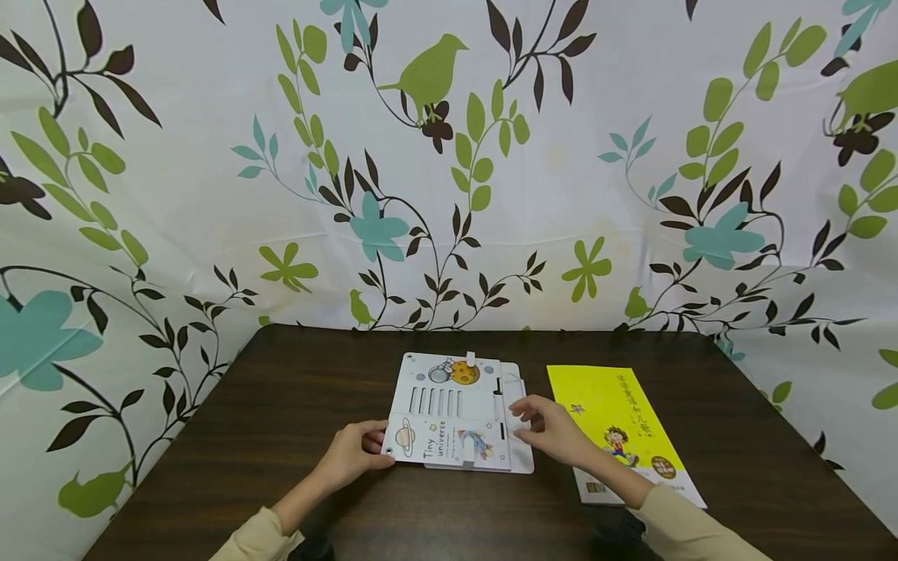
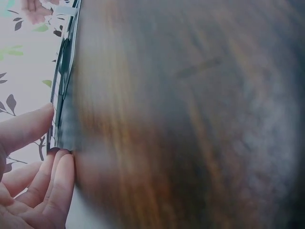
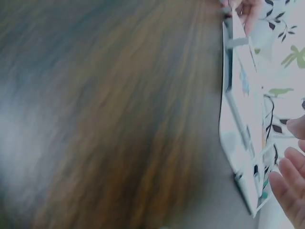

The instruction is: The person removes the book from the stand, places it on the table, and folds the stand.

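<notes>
A white flat book stand (image 1: 442,401) with slots, small clips and a printed "Tiny universe" panel lies on the table. At its lower left corner, my left hand (image 1: 358,449) holds the edge. The left wrist view shows the thumb on one side of the thin stand (image 2: 62,81) and the fingers (image 2: 64,186) on the other. My right hand (image 1: 554,428) is at the stand's right side, fingers loosely bent. In the right wrist view, a gap shows between its thumb and fingers (image 3: 288,186), beside the stand (image 3: 243,109); contact is hard to tell.
A yellow book (image 1: 603,405) with a cartoon child on its cover lies to the right, partly under my right forearm. The dark wooden table (image 1: 281,389) ends at a patterned cloth (image 1: 449,156) behind it.
</notes>
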Demonstrator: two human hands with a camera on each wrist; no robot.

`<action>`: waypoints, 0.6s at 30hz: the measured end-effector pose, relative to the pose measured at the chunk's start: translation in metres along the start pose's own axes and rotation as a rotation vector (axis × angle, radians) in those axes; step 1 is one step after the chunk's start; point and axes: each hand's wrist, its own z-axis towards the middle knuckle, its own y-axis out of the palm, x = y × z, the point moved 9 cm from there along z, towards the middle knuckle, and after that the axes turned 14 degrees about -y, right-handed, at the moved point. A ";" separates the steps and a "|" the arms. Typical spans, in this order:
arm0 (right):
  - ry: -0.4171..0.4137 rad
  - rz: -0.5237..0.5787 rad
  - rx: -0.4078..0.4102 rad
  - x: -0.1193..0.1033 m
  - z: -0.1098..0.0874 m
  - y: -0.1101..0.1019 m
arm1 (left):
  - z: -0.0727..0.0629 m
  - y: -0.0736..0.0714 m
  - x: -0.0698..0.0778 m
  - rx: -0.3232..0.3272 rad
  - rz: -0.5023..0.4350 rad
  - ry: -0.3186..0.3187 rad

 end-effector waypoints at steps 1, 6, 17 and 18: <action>0.029 0.000 0.005 0.005 -0.001 -0.001 | 0.000 0.000 0.000 -0.001 -0.004 -0.002; 0.130 0.019 -0.001 0.021 -0.009 -0.001 | 0.001 0.000 0.000 0.001 -0.007 0.000; 0.110 0.096 -0.018 0.024 -0.008 0.007 | 0.001 0.001 -0.002 0.004 -0.014 0.006; 0.111 0.101 -0.019 0.025 -0.008 0.007 | 0.001 0.001 -0.002 0.006 -0.015 0.005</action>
